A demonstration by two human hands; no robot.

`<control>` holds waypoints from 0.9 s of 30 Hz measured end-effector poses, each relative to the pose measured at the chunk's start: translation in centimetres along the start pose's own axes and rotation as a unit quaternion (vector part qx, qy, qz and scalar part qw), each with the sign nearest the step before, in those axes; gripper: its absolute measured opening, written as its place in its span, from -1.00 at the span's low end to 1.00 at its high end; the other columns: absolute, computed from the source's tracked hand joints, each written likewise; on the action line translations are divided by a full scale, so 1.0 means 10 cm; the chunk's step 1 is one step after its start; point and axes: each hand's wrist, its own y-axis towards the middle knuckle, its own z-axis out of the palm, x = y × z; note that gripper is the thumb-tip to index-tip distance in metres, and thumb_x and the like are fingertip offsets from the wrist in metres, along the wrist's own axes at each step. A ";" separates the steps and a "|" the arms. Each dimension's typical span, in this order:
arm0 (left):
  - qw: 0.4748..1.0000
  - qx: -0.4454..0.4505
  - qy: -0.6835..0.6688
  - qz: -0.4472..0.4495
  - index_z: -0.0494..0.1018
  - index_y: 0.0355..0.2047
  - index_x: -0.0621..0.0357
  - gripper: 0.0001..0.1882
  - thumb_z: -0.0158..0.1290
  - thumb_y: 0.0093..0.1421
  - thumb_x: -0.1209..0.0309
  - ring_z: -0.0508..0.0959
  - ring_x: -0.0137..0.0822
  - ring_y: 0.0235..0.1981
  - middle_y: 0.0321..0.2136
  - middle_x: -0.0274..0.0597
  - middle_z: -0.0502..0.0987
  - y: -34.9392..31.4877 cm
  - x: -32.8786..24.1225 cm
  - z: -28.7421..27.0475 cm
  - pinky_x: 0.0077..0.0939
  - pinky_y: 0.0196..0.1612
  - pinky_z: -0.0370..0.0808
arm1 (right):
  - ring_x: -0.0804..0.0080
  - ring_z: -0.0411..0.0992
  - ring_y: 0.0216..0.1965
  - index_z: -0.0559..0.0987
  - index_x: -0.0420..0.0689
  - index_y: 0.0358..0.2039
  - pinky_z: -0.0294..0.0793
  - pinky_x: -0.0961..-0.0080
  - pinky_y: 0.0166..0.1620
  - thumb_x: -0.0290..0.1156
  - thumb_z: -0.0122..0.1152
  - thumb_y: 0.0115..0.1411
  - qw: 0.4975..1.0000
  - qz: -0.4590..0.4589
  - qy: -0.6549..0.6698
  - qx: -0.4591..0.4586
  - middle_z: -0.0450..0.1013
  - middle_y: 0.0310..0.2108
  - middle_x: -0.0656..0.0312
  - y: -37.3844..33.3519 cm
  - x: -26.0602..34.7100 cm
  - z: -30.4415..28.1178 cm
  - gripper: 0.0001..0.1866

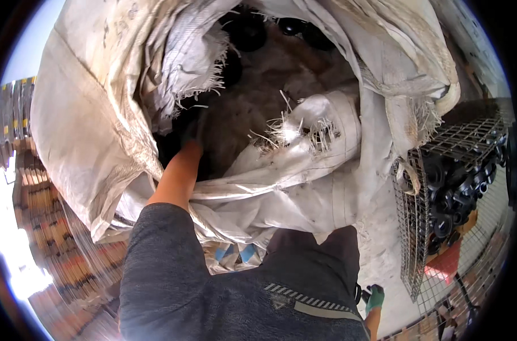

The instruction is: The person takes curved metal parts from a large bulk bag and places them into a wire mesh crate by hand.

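Observation:
A large off-white woven bulk bag (82, 131) stands before me with its mouth open and frayed edges folded about the rim. My left arm reaches over the near rim, and my left hand (191, 135) is deep in the bag's shadow, its fingers hidden. Several round black parts (247, 33) lie in the dark at the far side inside the bag. Low by my right side, my right hand (375, 298), in a green glove, is closed around a small black part (359, 293). Its exact kind cannot be made out.
At the right stands a wire mesh cage (413, 227) full of black round parts (443, 196), with a red piece (444, 262) near its bottom. Stacked brown bundles (45, 210) rise at the left. A frayed flap (409, 122) hangs from the bag's right side.

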 end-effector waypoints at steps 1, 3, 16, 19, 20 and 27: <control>1.000 0.002 0.017 0.005 0.48 0.07 0.01 -0.46 0.11 0.09 0.10 0.55 -0.02 0.03 -0.03 -0.04 0.58 -0.01 -0.02 0.00 -0.05 0.17 0.30 | 0.14 0.56 -0.36 0.41 0.05 -0.05 0.57 0.25 -0.36 -0.39 0.05 0.28 1.000 -0.016 -0.009 0.016 0.51 -0.20 0.15 -0.11 0.10 0.15 -0.78; 0.999 0.008 0.046 0.019 0.46 0.08 0.02 -0.43 0.13 0.07 0.07 0.55 -0.01 0.03 -0.04 -0.04 0.58 -0.12 -0.03 -0.06 -0.06 0.18 0.28 | 0.17 0.56 -0.32 0.39 0.02 -0.01 0.56 0.27 -0.31 -0.41 0.04 0.28 0.997 -0.049 -0.030 0.058 0.50 -0.16 0.14 -0.27 0.36 0.47 -0.74; 0.852 -0.091 -0.512 0.063 0.23 0.13 0.11 -0.15 0.36 -0.13 0.13 0.59 -0.19 -0.25 -0.22 -0.05 0.55 -3.20 0.51 -2.39 -0.32 0.00 0.39 | 0.41 0.49 -0.42 0.47 -0.18 -0.09 0.51 0.48 -0.35 -0.43 0.15 0.24 0.950 -0.233 -0.055 0.198 0.49 -0.27 0.19 0.03 1.68 1.39 -0.76; 0.620 -0.163 -0.742 0.193 0.24 0.13 0.09 -0.11 0.43 -0.18 0.19 0.48 -0.33 -0.26 -0.26 -0.24 0.43 -3.72 0.15 -2.78 -0.41 -0.13 0.45 | 0.36 0.50 -0.18 0.45 -0.17 0.04 0.52 0.44 -0.21 -0.34 0.14 0.29 0.877 -0.356 -0.072 0.315 0.48 -0.16 0.18 -0.67 2.21 1.69 -0.66; 0.586 -0.193 -0.743 0.258 0.24 0.14 0.09 -0.08 0.46 -0.22 0.19 0.43 -0.40 -0.25 -0.25 -0.30 0.38 -3.79 -0.02 -2.90 -0.49 -0.15 0.43 | 0.28 0.50 -0.09 0.40 -0.18 0.12 0.55 0.34 -0.12 -0.28 0.15 0.30 0.861 -0.316 0.014 0.399 0.45 -0.06 0.11 -1.13 2.40 1.75 -0.57; 0.712 -0.375 -0.230 0.548 0.53 -0.20 -0.09 -0.35 0.43 -0.40 0.11 0.49 -0.23 -0.41 -0.52 -0.33 0.47 -4.17 -1.69 -4.05 -0.27 -0.09 0.24 | 0.26 0.40 0.10 0.30 -0.25 0.23 0.38 0.39 0.17 -0.08 0.18 0.27 0.695 -0.347 0.201 0.597 0.43 0.06 0.04 -1.79 2.81 1.08 -0.33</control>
